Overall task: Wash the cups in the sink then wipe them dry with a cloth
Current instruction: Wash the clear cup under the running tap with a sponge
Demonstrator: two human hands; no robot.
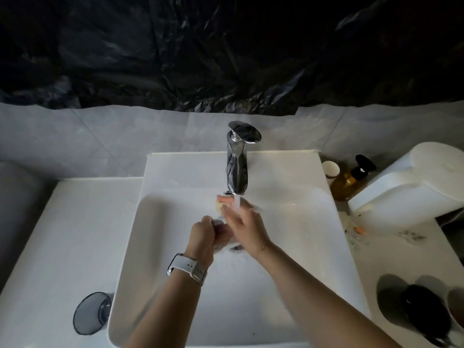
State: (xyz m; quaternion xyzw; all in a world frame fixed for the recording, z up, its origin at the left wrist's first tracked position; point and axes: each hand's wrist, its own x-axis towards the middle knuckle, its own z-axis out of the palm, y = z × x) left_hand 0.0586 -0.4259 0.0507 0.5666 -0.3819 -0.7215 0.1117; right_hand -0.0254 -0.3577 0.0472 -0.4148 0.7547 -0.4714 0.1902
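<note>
Inside the white sink (175, 285), my left hand (202, 238), with a white watch on its wrist, grips a clear cup (224, 233) that is mostly hidden between my hands. My right hand (244, 222) reaches over the cup and pinches a small yellowish sponge (218, 205) at its fingertips. Water runs from the chrome tap (237, 167) onto my right hand. A grey see-through cup (91, 312) stands on the counter left of the sink.
Right of the sink are a paper cup (331, 168), an amber pump bottle (347, 183) and a large white object (414, 182). Dark rounded items (426, 315) lie at the near right. Small clutter (357, 234) sits on the right counter.
</note>
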